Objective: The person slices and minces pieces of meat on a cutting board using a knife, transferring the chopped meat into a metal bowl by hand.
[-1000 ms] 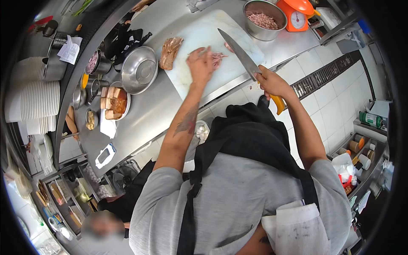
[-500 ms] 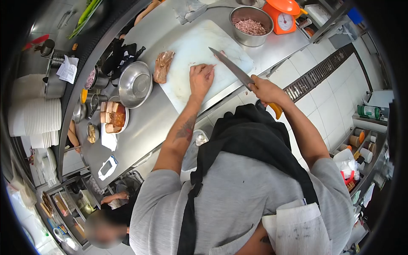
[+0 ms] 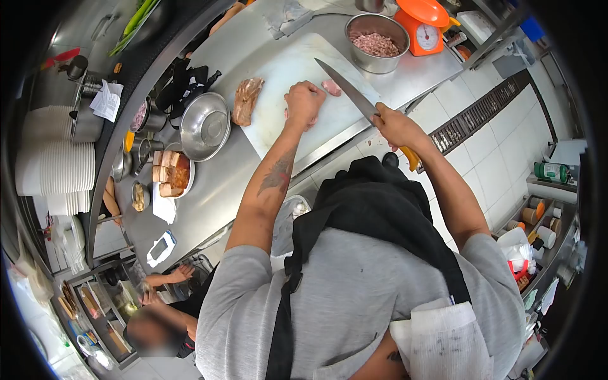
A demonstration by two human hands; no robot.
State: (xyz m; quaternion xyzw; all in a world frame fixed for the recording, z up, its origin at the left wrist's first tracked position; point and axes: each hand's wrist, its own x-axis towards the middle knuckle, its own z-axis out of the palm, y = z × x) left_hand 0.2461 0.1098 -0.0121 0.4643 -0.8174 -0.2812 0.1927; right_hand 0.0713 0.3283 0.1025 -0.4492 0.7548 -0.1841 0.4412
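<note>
My right hand grips the yellow handle of a large kitchen knife. The blade slants up and left over the edge of a white cutting board. On the board my left hand is curled closed, and its fingers hide most of what is under them. A bit of pink shows at the hand's left side. Between that hand and the blade lies a small pink piece of meat. A larger browned slab of meat rests at the board's left edge.
Behind the board stand a steel pot of diced meat and an orange scale. To the left are a steel colander, a plate of pork blocks and a white-framed device. Another person's arms show at lower left.
My left hand has curled more tightly and turned, covering the meat that showed at its fingers. The pink piece near the blade is more exposed. The other person's arms have moved.
</note>
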